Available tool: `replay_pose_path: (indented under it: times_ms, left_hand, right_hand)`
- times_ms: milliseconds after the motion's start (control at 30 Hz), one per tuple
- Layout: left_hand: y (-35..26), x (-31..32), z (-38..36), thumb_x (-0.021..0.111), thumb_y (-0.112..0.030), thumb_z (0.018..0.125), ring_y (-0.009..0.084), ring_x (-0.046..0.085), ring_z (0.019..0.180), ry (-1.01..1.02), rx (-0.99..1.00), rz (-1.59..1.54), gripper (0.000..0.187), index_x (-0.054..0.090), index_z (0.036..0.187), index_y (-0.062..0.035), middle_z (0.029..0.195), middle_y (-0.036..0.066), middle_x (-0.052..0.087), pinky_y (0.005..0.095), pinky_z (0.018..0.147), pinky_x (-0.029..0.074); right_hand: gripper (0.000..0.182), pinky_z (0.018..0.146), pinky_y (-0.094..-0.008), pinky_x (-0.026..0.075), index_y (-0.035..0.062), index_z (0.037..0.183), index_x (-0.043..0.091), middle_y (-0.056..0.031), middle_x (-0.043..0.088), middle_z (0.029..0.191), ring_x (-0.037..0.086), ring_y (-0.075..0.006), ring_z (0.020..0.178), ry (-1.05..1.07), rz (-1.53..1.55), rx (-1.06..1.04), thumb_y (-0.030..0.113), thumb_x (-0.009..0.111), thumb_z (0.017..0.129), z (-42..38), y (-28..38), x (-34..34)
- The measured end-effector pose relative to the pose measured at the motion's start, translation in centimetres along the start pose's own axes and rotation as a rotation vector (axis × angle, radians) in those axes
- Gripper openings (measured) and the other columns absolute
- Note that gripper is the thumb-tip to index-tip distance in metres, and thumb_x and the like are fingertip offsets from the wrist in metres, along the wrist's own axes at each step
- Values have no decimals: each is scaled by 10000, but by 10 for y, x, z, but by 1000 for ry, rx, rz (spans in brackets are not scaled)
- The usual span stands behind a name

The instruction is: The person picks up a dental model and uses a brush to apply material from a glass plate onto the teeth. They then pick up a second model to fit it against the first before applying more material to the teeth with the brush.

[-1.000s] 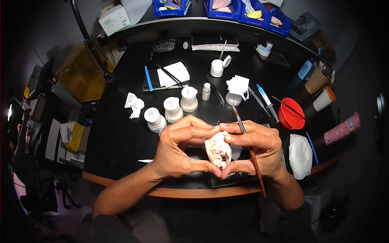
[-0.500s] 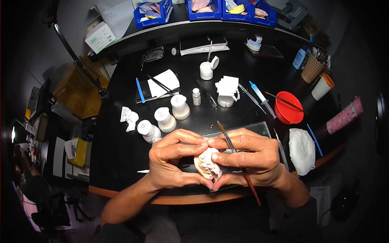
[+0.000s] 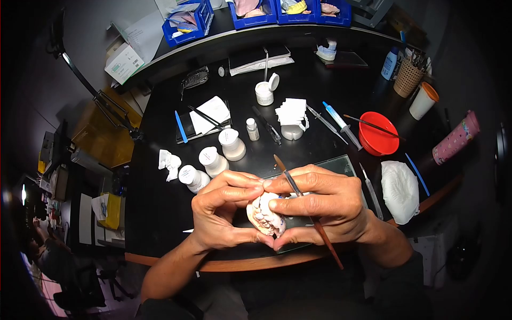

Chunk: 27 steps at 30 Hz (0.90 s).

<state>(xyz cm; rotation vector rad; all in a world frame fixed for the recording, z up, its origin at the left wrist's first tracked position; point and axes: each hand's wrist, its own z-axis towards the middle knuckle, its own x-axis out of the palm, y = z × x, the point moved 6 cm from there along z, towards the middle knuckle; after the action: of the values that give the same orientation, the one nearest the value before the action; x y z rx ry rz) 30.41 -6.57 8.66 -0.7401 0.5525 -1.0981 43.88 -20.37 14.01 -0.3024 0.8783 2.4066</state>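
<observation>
Between both hands, above the desk's front edge, is a pale dental model [image 3: 262,214] with tooth shapes. My left hand [image 3: 221,210] grips its left side, thumb below and fingers on top. My right hand [image 3: 325,205] closes on its right side and also carries a brush [image 3: 320,230] with a reddish-brown handle, slanting between the fingers with its bristles up. The fingertips of the two hands meet above and below the model. Under the hands lies a glass plate [image 3: 345,166], partly hidden.
Lidded jars [image 3: 232,145] stand behind my left hand. An open white jar [image 3: 264,95] is further back. To the right are a red bowl [image 3: 378,134], a syringe [image 3: 342,125], a white pad [image 3: 400,193] and a pink bottle [image 3: 456,138]. Blue bins [image 3: 256,20] line the shelf.
The camera view has shifted and tilted slightly. The model is turned a little between my hands, showing more of its tooth shapes. Both hands keep their hold, and the brush stays in my right hand.
</observation>
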Motion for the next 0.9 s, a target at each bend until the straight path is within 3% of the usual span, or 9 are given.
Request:
replay_pose_path:
  times_ms: [200,300,367,467,600,633,733,900]
  left_hand:
    - [0,-2,4,978,59,601,324,605,1300,31,-38,-130,761,632,1278,22,1321,211,579,450,1020,630]
    - [-1,-1,5,938,117,635,351,573,1345,37,-44,-184,744,607,1296,30,1367,234,561,466,1028,623]
    - [-1,-1,6,921,138,648,356,568,1349,51,-46,-215,736,600,1302,34,1392,246,549,469,1031,620]
    - [-2,0,5,897,159,668,363,562,1356,66,-55,-256,730,586,1317,40,1428,263,529,469,1034,617]
    - [-5,1,5,871,174,695,369,561,1357,82,-73,-321,728,563,1342,45,1465,287,502,463,1039,610]
    - [-7,1,6,866,175,699,370,562,1356,83,-66,-330,726,560,1345,47,1470,292,497,461,1040,608]
    - [-11,-1,7,853,179,708,370,567,1352,86,-52,-351,723,551,1352,51,1483,305,483,455,1043,603]
    - [-15,-7,5,841,181,700,361,573,1347,81,-70,-410,744,537,1365,49,1490,310,484,453,1046,599]
  right_hand:
    - [600,846,-349,609,-16,1095,743,-251,742,1102,757,-297,1007,-158,2,-15,196,1020,607,3,1,-23]
    - [671,912,-346,618,-29,1187,688,-243,687,1207,718,-275,1099,-294,104,124,146,1017,628,-10,-13,-29]
    - [700,1012,-379,610,-45,1274,627,-191,608,1251,665,-250,1167,-290,151,194,46,970,670,-12,-21,-30]
    - [632,984,-381,623,-51,1282,623,-114,575,1192,649,-202,1106,-332,122,373,19,920,730,-17,-34,-27]
    - [554,971,-367,621,-49,1203,674,-96,608,1142,660,-152,1040,-260,62,601,68,938,730,-22,-45,-18]
    - [538,871,-320,625,-36,1147,709,-87,643,1036,677,-137,938,-226,-27,557,120,965,700,-22,-46,-17]
    - [553,686,-299,535,-18,1068,747,-102,688,937,686,-164,823,-123,-160,443,238,995,644,-24,-50,-9]
    - [564,716,-308,562,-12,1079,750,-114,701,960,708,-194,827,-18,-110,362,250,993,643,-24,-47,11]
